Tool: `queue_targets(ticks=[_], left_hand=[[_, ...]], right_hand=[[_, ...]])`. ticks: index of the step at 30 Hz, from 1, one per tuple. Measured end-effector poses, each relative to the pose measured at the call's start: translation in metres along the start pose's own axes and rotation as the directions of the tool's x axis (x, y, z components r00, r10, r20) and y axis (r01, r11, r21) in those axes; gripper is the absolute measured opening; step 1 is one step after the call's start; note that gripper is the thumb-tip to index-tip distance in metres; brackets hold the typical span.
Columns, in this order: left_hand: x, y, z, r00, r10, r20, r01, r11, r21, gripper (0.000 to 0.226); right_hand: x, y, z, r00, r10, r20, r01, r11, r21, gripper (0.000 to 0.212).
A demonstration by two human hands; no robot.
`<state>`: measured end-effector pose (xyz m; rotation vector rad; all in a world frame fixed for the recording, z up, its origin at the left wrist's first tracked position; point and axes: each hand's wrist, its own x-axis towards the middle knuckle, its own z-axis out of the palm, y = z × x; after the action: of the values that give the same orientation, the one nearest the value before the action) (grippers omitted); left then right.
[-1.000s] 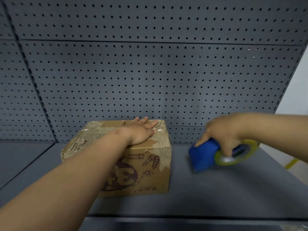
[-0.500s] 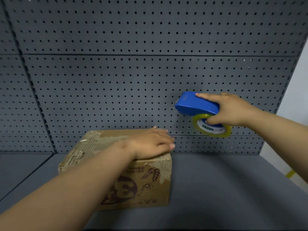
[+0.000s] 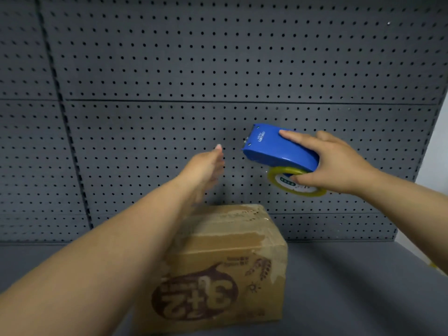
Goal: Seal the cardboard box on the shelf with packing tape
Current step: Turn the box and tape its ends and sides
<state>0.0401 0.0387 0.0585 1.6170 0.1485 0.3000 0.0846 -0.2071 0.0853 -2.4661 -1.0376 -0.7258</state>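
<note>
So the cardboard box (image 3: 225, 270) sits on the shelf (image 3: 363, 287), below both hands. The right hand (image 3: 334, 166) has its fingers clamped on the blue tape dispenser (image 3: 278, 149), probably lining up a strip. The left hand (image 3: 206, 166) hangs fingers out straight, empty. Plenty of open room above the box top.

dim even light; left hand (image 3: 206, 166) motion-blurred; edges bowed
</note>
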Motion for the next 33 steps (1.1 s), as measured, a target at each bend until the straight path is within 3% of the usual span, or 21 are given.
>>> queue_targets(ticks=[3, 8, 17, 22, 29, 33], left_hand=[[0.009, 0.012, -0.031, 0.991, -0.053, 0.125, 0.076, 0.979, -0.188, 0.047], [0.022, 0.021, -0.093, 0.951, -0.063, 0.304, 0.161, 0.937, -0.311, 0.047], [0.052, 0.02, -0.17, 0.882, -0.041, 0.468, 0.168, 0.958, -0.232, 0.032], [0.053, 0.014, -0.177, 0.845, -0.045, 0.533, 0.191, 0.956, -0.222, 0.015], [0.038, 0.013, -0.17, 0.833, -0.064, 0.55, 0.148, 0.983, -0.108, 0.015], [0.024, 0.019, -0.173, 0.791, -0.042, 0.611, 0.192, 0.964, -0.183, 0.013]], right_hand=[[0.014, -0.034, 0.013, 1.0, -0.012, -0.016, 0.012, 1.0, 0.016, 0.08], [0.044, -0.093, 0.047, 1.0, -0.009, -0.026, 0.009, 1.0, -0.011, 0.084], [0.055, -0.172, 0.096, 0.983, 0.021, -0.183, -0.035, 0.997, -0.073, 0.076], [0.044, -0.195, 0.096, 0.974, 0.052, -0.218, -0.085, 0.986, -0.144, 0.078], [0.017, -0.222, 0.081, 0.972, 0.1, -0.215, -0.146, 0.967, -0.21, 0.081], [0.002, -0.245, 0.066, 0.948, 0.195, -0.25, -0.241, 0.956, -0.168, 0.081]])
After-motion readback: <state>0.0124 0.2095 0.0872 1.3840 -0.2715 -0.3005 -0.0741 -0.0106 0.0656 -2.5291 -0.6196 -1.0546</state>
